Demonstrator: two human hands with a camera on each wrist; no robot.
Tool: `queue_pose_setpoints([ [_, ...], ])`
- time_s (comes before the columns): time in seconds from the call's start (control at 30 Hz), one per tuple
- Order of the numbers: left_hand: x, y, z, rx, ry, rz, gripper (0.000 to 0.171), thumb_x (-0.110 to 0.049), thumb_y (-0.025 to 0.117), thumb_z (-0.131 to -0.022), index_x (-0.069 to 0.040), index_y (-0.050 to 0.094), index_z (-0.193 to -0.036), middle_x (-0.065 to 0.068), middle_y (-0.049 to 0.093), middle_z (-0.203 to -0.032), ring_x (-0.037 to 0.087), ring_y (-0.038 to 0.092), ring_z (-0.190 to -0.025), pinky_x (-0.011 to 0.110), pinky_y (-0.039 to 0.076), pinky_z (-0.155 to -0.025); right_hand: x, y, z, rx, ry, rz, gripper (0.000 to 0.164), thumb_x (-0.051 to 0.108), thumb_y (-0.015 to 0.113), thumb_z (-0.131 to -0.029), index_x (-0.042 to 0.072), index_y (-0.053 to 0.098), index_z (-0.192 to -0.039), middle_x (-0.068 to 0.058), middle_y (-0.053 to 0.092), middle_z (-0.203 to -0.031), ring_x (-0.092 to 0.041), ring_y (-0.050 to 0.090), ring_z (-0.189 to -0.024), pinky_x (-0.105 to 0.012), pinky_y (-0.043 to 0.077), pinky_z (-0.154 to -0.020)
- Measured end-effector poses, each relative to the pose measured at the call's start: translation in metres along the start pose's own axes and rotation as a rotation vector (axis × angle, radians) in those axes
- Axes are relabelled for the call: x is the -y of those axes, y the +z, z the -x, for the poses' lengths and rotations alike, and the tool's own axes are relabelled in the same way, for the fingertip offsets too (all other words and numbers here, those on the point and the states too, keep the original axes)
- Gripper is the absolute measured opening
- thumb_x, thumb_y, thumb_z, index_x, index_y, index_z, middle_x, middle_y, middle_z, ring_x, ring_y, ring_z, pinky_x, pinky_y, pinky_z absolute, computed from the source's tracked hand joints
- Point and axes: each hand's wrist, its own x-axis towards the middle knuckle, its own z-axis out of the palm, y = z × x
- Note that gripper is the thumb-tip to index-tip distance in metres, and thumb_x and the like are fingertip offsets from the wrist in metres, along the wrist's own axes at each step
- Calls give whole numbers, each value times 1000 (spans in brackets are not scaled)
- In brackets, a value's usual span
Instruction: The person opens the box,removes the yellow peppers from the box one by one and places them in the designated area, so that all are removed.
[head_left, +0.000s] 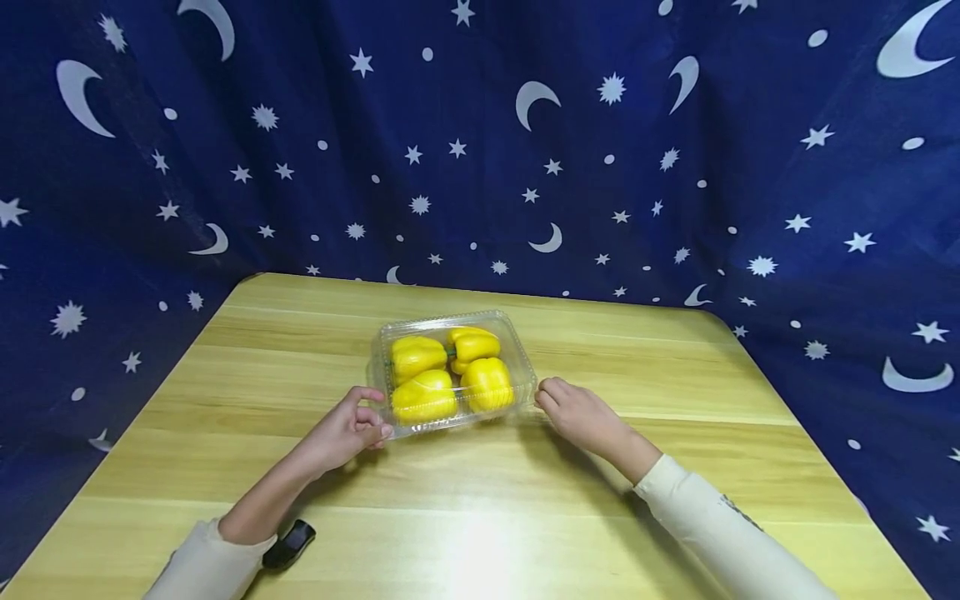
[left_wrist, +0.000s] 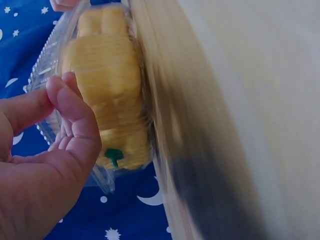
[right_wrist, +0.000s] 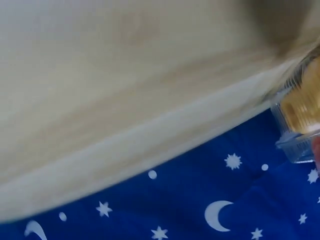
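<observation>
A clear plastic clamshell box point(head_left: 450, 425) lies in the middle of the table, turned slightly askew. Inside sit several yellow bell peppers point(head_left: 425, 397) with green stems. At the box's near left corner my left hand point(head_left: 352, 429) pinches the rim between thumb and fingers. My right hand point(head_left: 581, 417) grips the right front corner, its fingers curled in at the edge. The left wrist view shows the left hand point(left_wrist: 55, 145) close beside the box wall, a green stem point(left_wrist: 114, 156) behind the plastic. Only a sliver of the right hand's fingers point(right_wrist: 317, 150) enters the right wrist view.
The light wood table point(head_left: 480, 500) runs back to a dark blue curtain point(head_left: 480, 125) with white moons and stars. A black band point(head_left: 289, 545) sits by the left sleeve cuff. Pale sleeves cover both forearms.
</observation>
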Motion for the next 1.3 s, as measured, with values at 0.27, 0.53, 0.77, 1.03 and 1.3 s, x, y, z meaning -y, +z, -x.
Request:
queue_pose_setpoints([
  [0.27, -2, 3, 0, -35, -13, -16, 46, -1, 52, -88, 5, 27, -126, 13, 57, -86, 26, 60, -78, 31, 52, -73, -4, 1, -4, 30, -73, 185, 47, -5, 7, -89, -3, 54, -85, -12, 55, -87, -20, 57, -77, -24, 52, -68],
  [0.53, -4, -4, 1, 37, 19, -46, 49, -3, 51, -89, 7, 24, -128, 15, 59, -86, 26, 61, -78, 30, 50, -72, 3, -3, 8, -92, -78, 70, 37, 11, 18, -98, 0, 49, -82, -7, 50, -79, -13, 50, -61, -20, 47, -49],
  [0.77, -1, -5, 1, 71, 9, -50, 49, -4, 52, -90, 6, 24, -128, 22, 58, -85, 28, 59, -77, 30, 50, -70, 9, -10, 7, -146, -25, -91, 30, 11, 24, -94, 5, 49, -78, -1, 46, -72, -6, 44, -57, -12, 41, -45],
  [1.03, 0, -8, 1, 85, 17, -47, 51, -11, 56, -90, 6, 26, -128, 18, 58, -85, 24, 58, -74, 32, 50, -69, 10, -19, 3, -184, 60, -219, 28, 10, 28, -91, 7, 51, -76, 2, 47, -72, -3, 41, -58, -9, 35, -45],
  [1.3, 2, -7, -2, 98, 1, -12, 52, -11, 56, -90, 7, 26, -128, 16, 60, -87, 15, 57, -71, 30, 50, -68, 21, -15, 19, -178, 169, -258, 28, 18, 33, -94, 6, 55, -82, -1, 55, -83, -7, 55, -65, -12, 44, -53],
])
